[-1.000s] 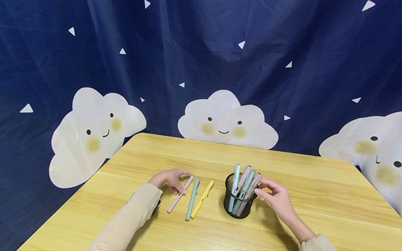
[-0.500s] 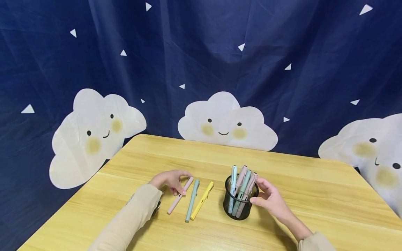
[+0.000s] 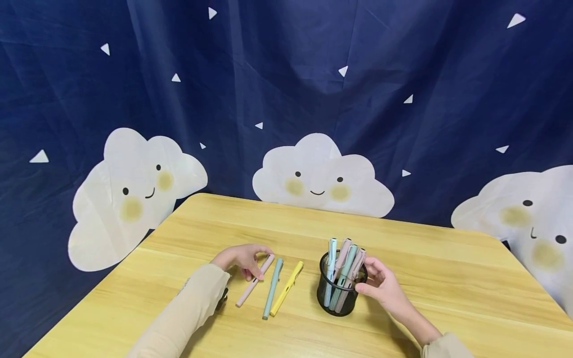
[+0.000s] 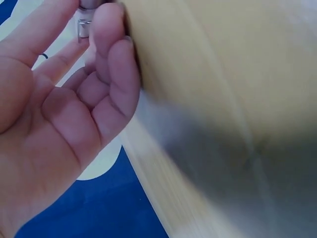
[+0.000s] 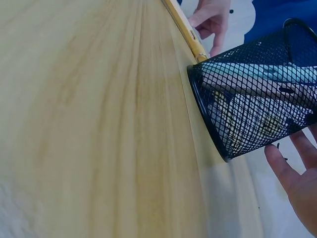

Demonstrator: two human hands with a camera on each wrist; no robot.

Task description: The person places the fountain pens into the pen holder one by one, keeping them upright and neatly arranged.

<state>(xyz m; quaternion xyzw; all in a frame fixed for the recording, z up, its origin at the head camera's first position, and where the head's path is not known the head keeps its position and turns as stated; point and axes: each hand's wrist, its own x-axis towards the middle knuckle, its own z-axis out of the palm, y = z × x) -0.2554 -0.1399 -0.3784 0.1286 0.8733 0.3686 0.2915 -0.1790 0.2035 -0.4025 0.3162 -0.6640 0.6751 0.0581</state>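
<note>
In the head view, my left hand [image 3: 244, 260] pinches a pale pink pen [image 3: 244, 294] that lies slanted on the table. The left wrist view catches the end of that pen with its clip [image 4: 84, 26] past the curled fingers. Right of it lie a grey-green pen [image 3: 272, 291] and a yellow pen [image 3: 286, 290], side by side. A black mesh pen holder [image 3: 348, 304] stands upright with several capped pens in it, light blue, pink, green and mauve. My right hand [image 3: 386, 286] holds its right side, thumb at the front of the rim and fingers behind.
The wooden table [image 3: 215, 223] reaches back to a dark blue curtain [image 3: 286, 64] printed with smiling clouds. A yellow pen [image 5: 188, 32] appears beyond the holder in the right wrist view, near the other hand.
My right hand has moved slightly left and closer around the pen holder, and the pens inside lean a little more to the left. The left hand stays on the pink pen.
</note>
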